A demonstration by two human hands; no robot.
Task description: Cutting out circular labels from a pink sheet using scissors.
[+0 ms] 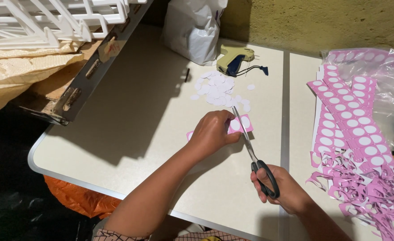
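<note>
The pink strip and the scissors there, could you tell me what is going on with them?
A person is cutting at a pale table. The left hand pins a pink strip with white circles flat, while the right hand works black-handled scissors, blades at the strip. Beyond lies a heap of cut white discs beside a tagging gun. To the right sit uncut pink strips and a tangle of pink offcuts.

R hand (282, 189) w/ scissors (255, 154), pink strip (240, 124)
</note>
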